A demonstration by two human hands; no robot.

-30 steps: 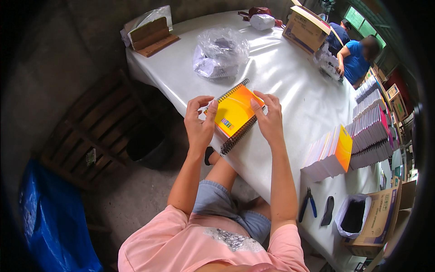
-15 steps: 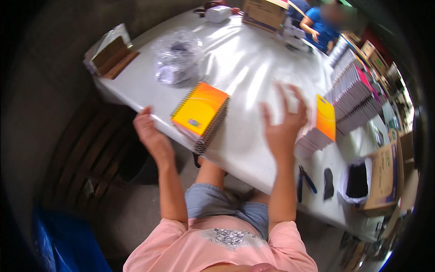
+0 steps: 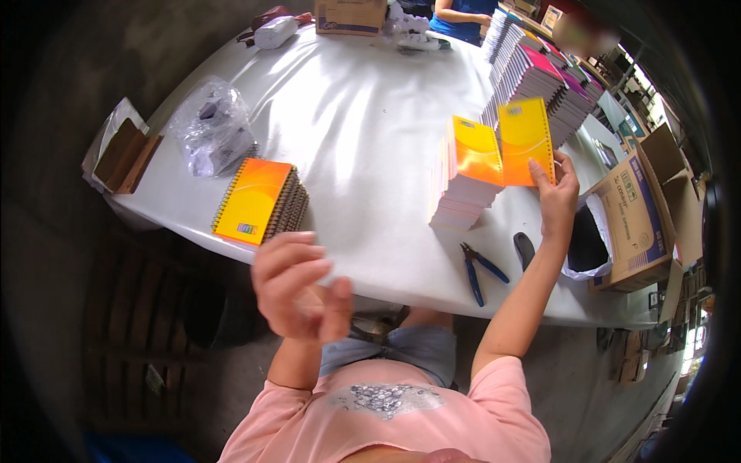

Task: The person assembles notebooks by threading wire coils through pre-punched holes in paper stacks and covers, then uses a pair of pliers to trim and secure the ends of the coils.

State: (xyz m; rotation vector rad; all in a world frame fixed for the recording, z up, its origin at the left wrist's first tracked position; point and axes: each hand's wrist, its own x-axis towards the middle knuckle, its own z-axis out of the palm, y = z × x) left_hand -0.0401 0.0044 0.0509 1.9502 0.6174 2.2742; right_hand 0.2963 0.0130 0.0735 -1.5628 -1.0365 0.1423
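In the head view, the right hand (image 3: 559, 197) holds a thin notebook (image 3: 526, 143) by its near right corner, thumb across the front. The notebook is raised over the right part of the worktop (image 3: 370, 154), just beside a stack of loose notebooks (image 3: 475, 158) with matching covers. Its cover runs from yellow at the far end to orange at the near end, with pale curved lines, a small coloured patch near the far edge and a row of small marks down the right edge. The left hand (image 3: 297, 289) is half open with loosely curled fingers, nothing seen in it, at the near edge of the worktop beside a pile of coil-bound notebooks (image 3: 255, 204).

The right hand's other fingers are mostly hidden behind the notebook, and whether it touches the stack I cannot tell. The patch is blurred. A co-worker in blue (image 3: 463, 19) is cut off by the upper border.

Half a second ago the right hand was bare, spread wide beside the stack; now it has the notebook. The left hand, then left of the coil-bound pile, is now at its near right side. The camera has turned rightward.
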